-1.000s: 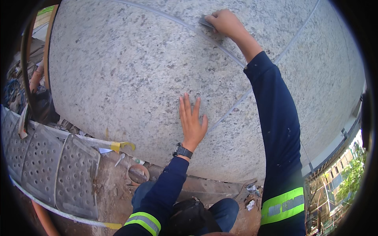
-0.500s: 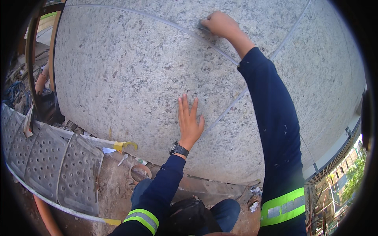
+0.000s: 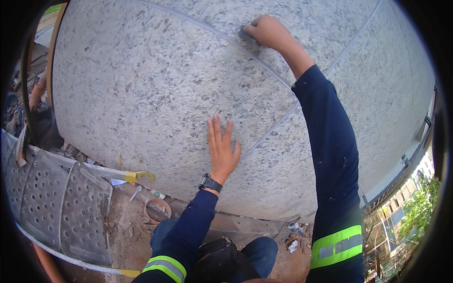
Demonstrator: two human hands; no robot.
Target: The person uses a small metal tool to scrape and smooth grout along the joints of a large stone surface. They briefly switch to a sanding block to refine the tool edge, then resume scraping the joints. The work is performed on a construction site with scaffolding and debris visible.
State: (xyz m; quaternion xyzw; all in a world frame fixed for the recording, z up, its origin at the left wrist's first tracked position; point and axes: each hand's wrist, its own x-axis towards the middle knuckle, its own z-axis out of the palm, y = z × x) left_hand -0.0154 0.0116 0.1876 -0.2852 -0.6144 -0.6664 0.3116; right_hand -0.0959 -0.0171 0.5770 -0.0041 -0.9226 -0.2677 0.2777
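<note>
A speckled grey stone wall (image 3: 141, 85) fills most of the view, cut by pale joint lines (image 3: 269, 134) that split it into at least four slabs. Two perforated metal planks (image 3: 56, 203) lie side by side at the lower left, one pale edge strip running under them. The left hand (image 3: 222, 148) lies flat on the stone just left of a diagonal joint, fingers straight and slightly spread, a black watch (image 3: 210, 183) on the wrist. The right hand (image 3: 269, 32) reaches high up the wall, fingers curled shut around a small grey tool (image 3: 245, 34) pressed on the upper joint; what kind of tool cannot be told. Both dark blue sleeves carry one yellow-green reflective band each. On the dusty ledge below sit one brown tape roll (image 3: 157, 211), one yellow hooked piece (image 3: 139, 176) and scraps of white paper (image 3: 293, 245).
</note>
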